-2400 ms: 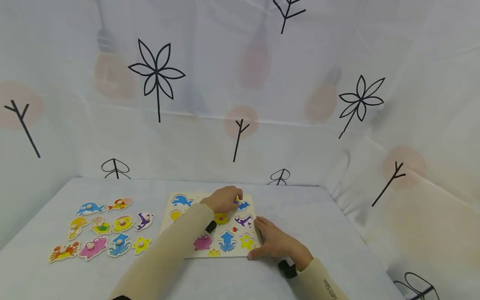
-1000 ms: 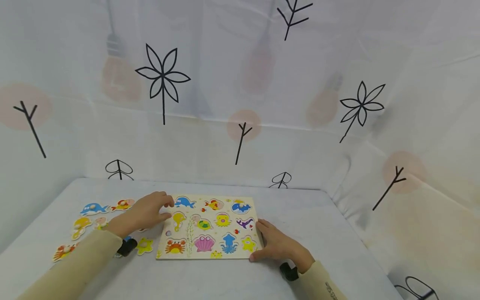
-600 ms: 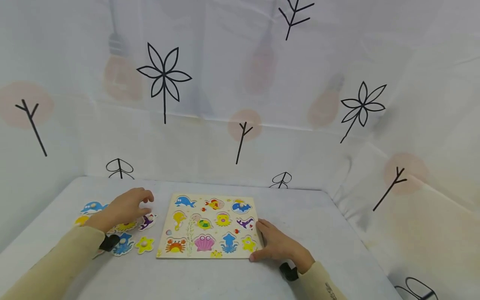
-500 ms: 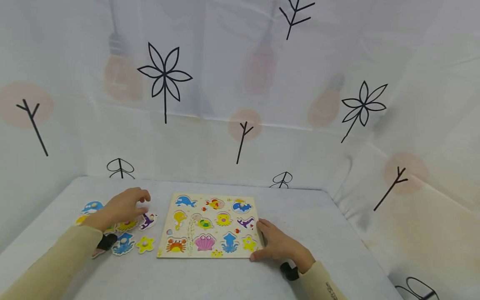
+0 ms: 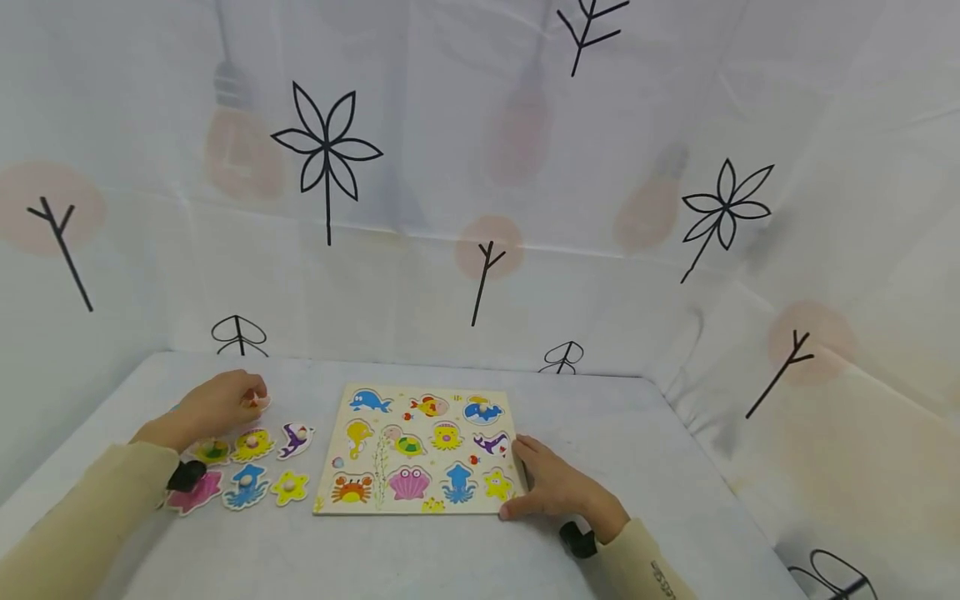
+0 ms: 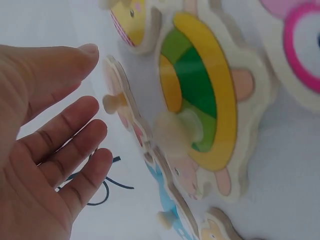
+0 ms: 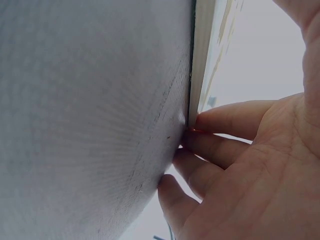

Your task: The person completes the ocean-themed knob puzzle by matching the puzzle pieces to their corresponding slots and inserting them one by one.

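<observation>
In the head view my left hand [image 5: 206,408] is over the rear of the loose pieces, its fingertips by the mostly hidden fish piece [image 5: 261,402]. The left wrist view has this hand [image 6: 55,135] with thumb and fingers apart, nothing between them, beside the fish piece's knob [image 6: 115,103]; the turtle piece [image 6: 200,80] lies closer to the camera. My right hand [image 5: 562,487] rests at the puzzle board's [image 5: 382,510] right edge, thumb at the front corner. In the right wrist view relaxed fingers of this hand [image 7: 240,150] touch the board's edge [image 7: 201,60].
Octopus [image 5: 252,446], purple [image 5: 296,440], shell [image 5: 195,493], squid [image 5: 244,487] and star [image 5: 289,488] pieces lie left of the board. A whale piece [image 5: 482,411] sits at the board's back right. Patterned cloth [image 5: 420,292] hangs behind the table.
My left hand has gone from the board's back right to the loose pieces at the left, leaving the whale piece on the board. My right hand stays at the board's edge.
</observation>
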